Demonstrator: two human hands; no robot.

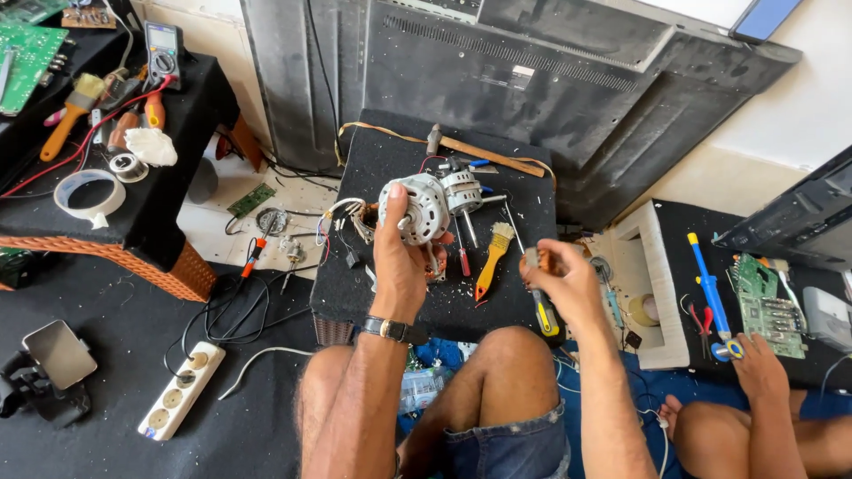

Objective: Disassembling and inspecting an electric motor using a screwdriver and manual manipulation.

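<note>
A: What does the left hand (397,257) hold?

B: A silver-grey metal electric motor (428,206) with a round ribbed housing and bundled wires. The left grip is clenched around it, thumb across the near face, fingers behind. The motor is raised just above the black cloth-covered counter (373,275) in front of the person's knees.

A: And the right hand (561,282)?

B: Its grip is closed on the orange handle of a slim screwdriver (531,257); the thin shaft runs up and to the left toward the motor. Whether the tip touches the housing cannot be told.

A: What lies on the counter near the motor?

B: A yellow-handled paintbrush (493,257) lies between the two hands, with a red-handled screwdriver (462,257) just beside it. A yellow-and-grey tool (546,317) lies under the right hand. A wooden-handled hammer (484,153) lies along the far edge.

A: Anything else in the scene?

B: A white power strip (181,390) lies on the dark floor at the left. At the lower right, another person's hand (756,362) rests by a green circuit board (761,303) and a blue pen-shaped tool (710,288) on a second black counter.
</note>
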